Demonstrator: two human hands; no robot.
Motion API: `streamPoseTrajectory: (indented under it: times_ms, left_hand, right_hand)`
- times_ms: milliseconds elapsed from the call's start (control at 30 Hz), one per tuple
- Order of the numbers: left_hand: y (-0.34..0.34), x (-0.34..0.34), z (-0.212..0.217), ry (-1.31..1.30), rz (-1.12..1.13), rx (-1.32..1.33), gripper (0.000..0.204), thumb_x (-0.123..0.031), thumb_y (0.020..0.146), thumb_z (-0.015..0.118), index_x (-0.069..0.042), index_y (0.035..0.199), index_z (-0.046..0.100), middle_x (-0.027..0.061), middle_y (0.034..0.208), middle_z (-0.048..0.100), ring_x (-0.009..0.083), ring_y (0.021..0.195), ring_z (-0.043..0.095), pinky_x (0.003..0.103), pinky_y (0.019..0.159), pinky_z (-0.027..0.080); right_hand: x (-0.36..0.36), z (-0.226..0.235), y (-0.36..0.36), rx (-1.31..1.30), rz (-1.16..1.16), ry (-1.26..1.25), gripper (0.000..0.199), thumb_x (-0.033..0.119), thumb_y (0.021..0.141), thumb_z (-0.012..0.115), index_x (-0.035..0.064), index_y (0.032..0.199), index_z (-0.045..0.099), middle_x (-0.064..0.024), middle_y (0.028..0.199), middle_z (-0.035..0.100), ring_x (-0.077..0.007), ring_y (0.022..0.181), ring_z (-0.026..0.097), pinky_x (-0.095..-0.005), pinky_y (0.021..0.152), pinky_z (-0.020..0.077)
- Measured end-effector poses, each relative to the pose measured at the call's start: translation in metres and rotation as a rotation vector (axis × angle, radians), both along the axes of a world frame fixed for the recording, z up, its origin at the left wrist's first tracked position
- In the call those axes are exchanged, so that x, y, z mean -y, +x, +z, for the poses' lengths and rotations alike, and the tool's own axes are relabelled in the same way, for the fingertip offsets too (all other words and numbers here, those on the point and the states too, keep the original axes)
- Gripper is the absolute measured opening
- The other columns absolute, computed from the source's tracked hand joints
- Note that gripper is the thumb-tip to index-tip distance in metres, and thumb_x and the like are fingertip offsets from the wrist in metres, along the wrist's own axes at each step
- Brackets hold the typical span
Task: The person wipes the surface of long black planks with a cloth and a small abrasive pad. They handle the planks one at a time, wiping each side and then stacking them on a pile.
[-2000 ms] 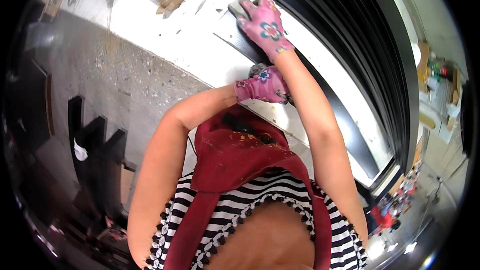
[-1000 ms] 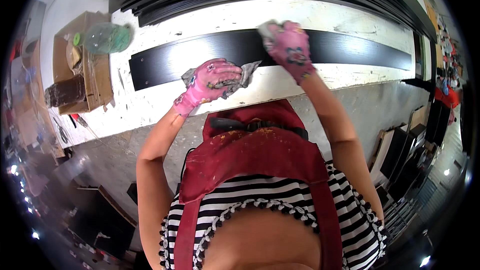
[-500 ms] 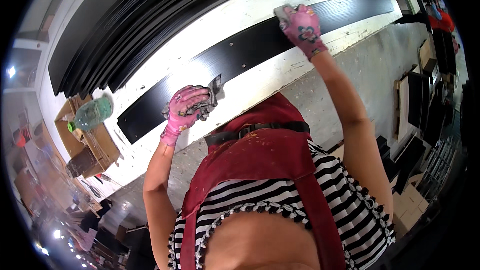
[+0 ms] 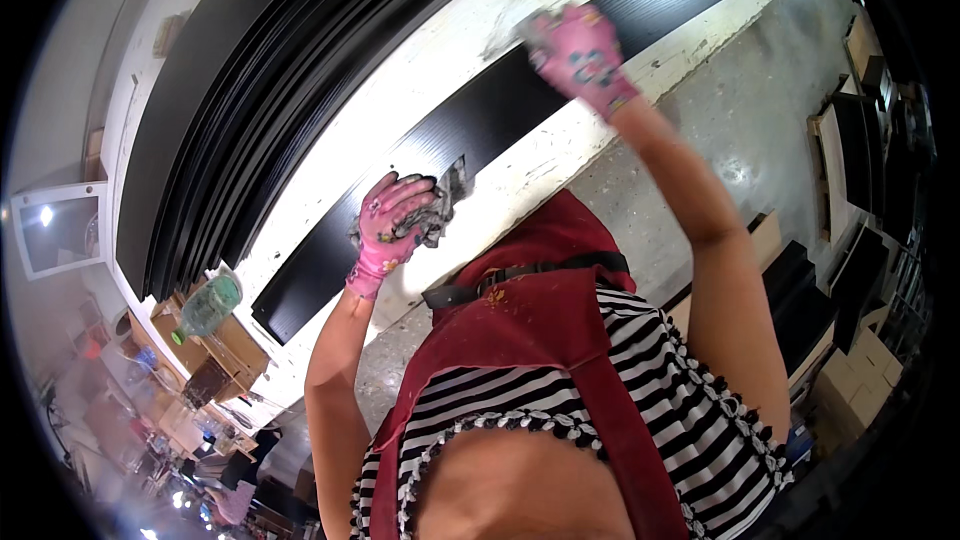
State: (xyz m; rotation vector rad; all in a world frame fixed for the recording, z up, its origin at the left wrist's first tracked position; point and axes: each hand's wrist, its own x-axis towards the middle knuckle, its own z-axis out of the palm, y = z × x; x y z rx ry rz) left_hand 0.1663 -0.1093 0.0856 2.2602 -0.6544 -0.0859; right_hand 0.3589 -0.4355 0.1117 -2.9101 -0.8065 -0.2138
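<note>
A long black wood-grained board point(image 4: 490, 112) lies aslant on the white worktop point(image 4: 560, 162). My left hand point(image 4: 388, 228), in a pink floral glove, is closed on a crumpled grey rag point(image 4: 440, 212) over the board's lower left part and near edge. Farther right along the same board, my right hand point(image 4: 585, 58), gloved alike, presses a grey cloth or pad point(image 4: 540, 30) near its far edge. Motion smears that hand, and its palm side is hidden.
A thick stack of black boards point(image 4: 235, 90) fills the worktop's far left. At the left end stand a clear green bottle point(image 4: 212, 306) and a cardboard box point(image 4: 238, 352). More dark panels point(image 4: 800, 305) and boxes point(image 4: 852, 380) lie to the right.
The whole view has turned, so the board slopes more steeply. My right hand has slid slightly left with its grey cloth or pad. My left hand keeps its rag at the board's left part.
</note>
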Motion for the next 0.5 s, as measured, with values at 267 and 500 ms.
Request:
streamPoseTrajectory:
  times_ms: [267, 500]
  left_hand:
    - [0.051, 0.065, 0.011, 0.021, 0.037, -0.047, 0.052, -0.008, 0.067, 0.064, -0.011, 0.119, 0.066, 0.0072, 0.130, 0.061, 0.0274, 0.129, 0.052, 0.046, 0.114, 0.032]
    - [0.072, 0.084, 0.002, 0.062, 0.065, -0.009, 0.053, -0.005, 0.066, 0.062, -0.011, 0.118, 0.066, 0.0063, 0.130, 0.062, 0.0277, 0.128, 0.052, 0.046, 0.114, 0.031]
  right_hand:
    - [-0.018, -0.005, -0.021, -0.046, 0.186, 0.265, 0.029, 0.025, 0.074, 0.065, 0.0125, 0.101, 0.067, -0.0140, 0.094, 0.063, -0.0319, 0.086, 0.062, -0.0422, 0.074, 0.0527]
    - [0.072, 0.006, 0.046, 0.027, 0.029, 0.051, 0.013, 0.024, 0.074, 0.058, 0.0162, 0.082, 0.065, -0.0080, 0.084, 0.064, -0.0278, 0.081, 0.063, -0.0421, 0.069, 0.0533]
